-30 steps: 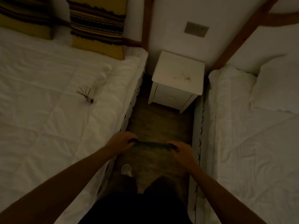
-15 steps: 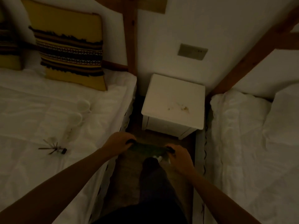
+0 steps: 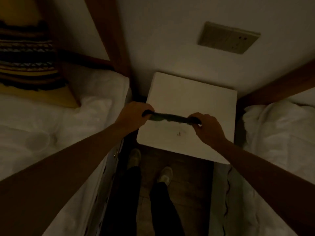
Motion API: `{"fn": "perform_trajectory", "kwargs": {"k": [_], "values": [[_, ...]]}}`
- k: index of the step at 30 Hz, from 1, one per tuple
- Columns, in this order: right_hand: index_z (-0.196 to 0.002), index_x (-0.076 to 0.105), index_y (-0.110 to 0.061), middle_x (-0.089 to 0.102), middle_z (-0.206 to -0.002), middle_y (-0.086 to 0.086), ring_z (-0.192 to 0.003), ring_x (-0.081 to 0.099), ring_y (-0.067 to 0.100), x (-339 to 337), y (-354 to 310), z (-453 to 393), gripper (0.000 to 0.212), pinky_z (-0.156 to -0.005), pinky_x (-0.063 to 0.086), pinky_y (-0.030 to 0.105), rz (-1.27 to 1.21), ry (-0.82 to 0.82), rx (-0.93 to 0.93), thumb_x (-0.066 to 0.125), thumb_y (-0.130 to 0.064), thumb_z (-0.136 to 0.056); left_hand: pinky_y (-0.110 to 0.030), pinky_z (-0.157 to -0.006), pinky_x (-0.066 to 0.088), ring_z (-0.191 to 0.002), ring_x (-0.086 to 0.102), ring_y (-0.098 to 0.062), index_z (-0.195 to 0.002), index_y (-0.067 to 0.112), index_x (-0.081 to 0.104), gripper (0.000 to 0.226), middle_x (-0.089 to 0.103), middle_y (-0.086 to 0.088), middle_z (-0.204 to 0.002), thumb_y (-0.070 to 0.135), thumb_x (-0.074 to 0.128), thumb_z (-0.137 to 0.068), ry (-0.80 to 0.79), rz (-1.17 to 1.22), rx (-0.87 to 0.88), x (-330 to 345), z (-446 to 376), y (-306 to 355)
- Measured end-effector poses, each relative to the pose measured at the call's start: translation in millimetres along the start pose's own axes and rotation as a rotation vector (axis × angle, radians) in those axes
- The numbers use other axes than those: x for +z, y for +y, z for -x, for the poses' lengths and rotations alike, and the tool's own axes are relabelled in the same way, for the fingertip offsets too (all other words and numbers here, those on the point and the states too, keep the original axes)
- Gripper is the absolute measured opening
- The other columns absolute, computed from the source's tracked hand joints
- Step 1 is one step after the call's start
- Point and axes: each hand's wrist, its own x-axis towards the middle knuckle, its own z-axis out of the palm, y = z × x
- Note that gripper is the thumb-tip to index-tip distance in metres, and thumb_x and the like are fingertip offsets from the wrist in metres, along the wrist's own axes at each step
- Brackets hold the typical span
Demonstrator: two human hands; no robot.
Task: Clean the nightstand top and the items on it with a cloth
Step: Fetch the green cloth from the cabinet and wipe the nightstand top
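A white nightstand (image 3: 192, 97) stands against the wall between two beds, directly in front of me. Its bare top carries a small reddish-brown stain (image 3: 179, 133) near the front. A dark cloth (image 3: 168, 117) is stretched between my hands just above the top's middle. My left hand (image 3: 134, 114) grips the cloth's left end over the nightstand's left edge. My right hand (image 3: 207, 127) grips its right end over the top's right half. No other items show on the nightstand.
White-sheeted beds flank the narrow aisle: one on the left (image 3: 51, 126) with a striped yellow cushion (image 3: 25, 53), one on the right (image 3: 279, 133). A wall socket plate (image 3: 228, 37) sits above the nightstand. My legs and shoes (image 3: 164, 174) stand on the wooden floor.
I have stepped forward to the nightstand. Both hands, still gripping the cloth, have moved from over the floor to above the nightstand top.
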Motion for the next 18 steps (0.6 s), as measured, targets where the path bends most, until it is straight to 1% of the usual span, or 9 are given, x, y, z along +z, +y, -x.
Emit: {"fn": "perform_trajectory", "kwargs": {"k": [2,4,5,7,10,12,14,16,18], "values": [[-0.123,0.066,-0.014,0.066,-0.095,0.014,-0.085,0.062,0.031,19.7,19.2,-14.0,0.029,-0.072,0.043,0.031,0.033,0.092,0.056,0.063,-0.013,-0.094,-0.040,-0.086,0.055,-0.094,0.069,-0.034,-0.111,0.004,0.074,0.023,0.074,-0.017,-0.104,0.004,0.068,-0.089,0.057,0.013,0.031,16.2,-20.8,-13.6],[-0.123,0.064,-0.012,0.065,-0.098,0.016,-0.086,0.062,0.032,50.7,33.5,-10.9,0.031,-0.072,0.043,0.030,0.024,0.138,0.084,0.065,-0.010,-0.092,-0.043,-0.086,0.056,-0.095,0.070,-0.036,-0.109,0.001,0.075,0.024,0.073,-0.019,-0.104,-0.001,0.072,-0.085,0.063,0.000,0.078,38.9,-23.0,-32.2],[-0.123,0.064,-0.012,0.065,-0.101,0.015,-0.090,0.063,0.031,68.1,39.5,-3.3,0.032,-0.074,0.046,0.033,0.019,0.119,0.084,0.065,-0.009,-0.092,-0.045,-0.085,0.058,-0.094,0.070,-0.036,-0.107,-0.001,0.075,0.025,0.073,-0.019,-0.103,-0.004,0.073,-0.082,0.051,-0.003,0.111,52.9,-17.7,-44.1],[-0.125,0.064,-0.015,0.064,-0.112,0.011,-0.101,0.062,0.029,102.0,49.4,21.9,0.034,-0.084,0.052,0.038,0.005,0.002,0.078,0.064,-0.009,-0.091,-0.045,-0.080,0.060,-0.092,0.070,-0.035,-0.103,0.001,0.076,0.025,0.074,-0.017,-0.101,-0.006,0.074,-0.079,-0.013,-0.009,0.140,82.2,6.1,-67.9],[-0.129,0.061,-0.020,0.056,-0.140,0.003,-0.118,0.056,0.024,137.5,58.8,65.7,0.041,-0.092,0.052,0.041,0.038,-0.123,-0.030,0.065,-0.010,-0.089,-0.043,-0.079,0.061,-0.099,0.068,-0.030,-0.098,0.010,0.077,0.020,0.073,-0.009,-0.107,0.004,0.072,-0.080,-0.134,-0.079,0.209,122.6,53.9,-95.0],[-0.132,0.058,-0.022,0.044,-0.152,-0.003,-0.124,0.050,0.024,143.8,59.0,82.2,0.041,-0.094,0.043,0.041,0.098,-0.119,-0.071,0.060,-0.026,-0.091,-0.041,-0.083,0.058,-0.107,0.061,-0.026,-0.090,0.015,0.077,0.015,0.070,-0.005,-0.116,0.019,0.065,-0.083,-0.144,-0.093,0.237,138.5,75.2,-103.6],[-0.133,0.056,-0.026,0.041,-0.153,-0.004,-0.126,0.049,0.025,142.8,54.0,80.8,0.044,-0.095,0.037,0.042,0.141,-0.086,-0.066,0.047,-0.044,-0.094,-0.043,-0.083,0.055,-0.107,0.057,-0.021,-0.085,0.018,0.074,0.012,0.068,-0.002,-0.114,0.025,0.066,-0.082,-0.104,-0.060,0.218,144.9,80.0,-105.3],[-0.139,0.049,-0.029,0.034,-0.157,-0.006,-0.134,0.043,0.023,141.8,43.5,60.4,0.046,-0.102,0.032,0.042,0.145,-0.038,-0.114,0.037,-0.048,-0.099,-0.044,-0.080,0.053,-0.102,0.057,-0.020,-0.090,0.018,0.071,0.012,0.066,0.001,-0.105,0.027,0.064,-0.084,-0.046,-0.032,0.188,145.0,70.2,-101.3],[-0.147,0.040,-0.032,0.022,-0.163,-0.008,-0.147,0.028,0.019,147.5,30.9,24.4,0.048,-0.110,0.024,0.038,0.141,-0.009,-0.253,0.038,-0.046,-0.102,-0.043,-0.083,0.052,-0.105,0.055,-0.021,-0.102,0.017,0.068,0.020,0.062,0.000,-0.111,0.028,0.057,-0.090,0.030,-0.006,0.091,143.1,47.8,-95.0]]}}
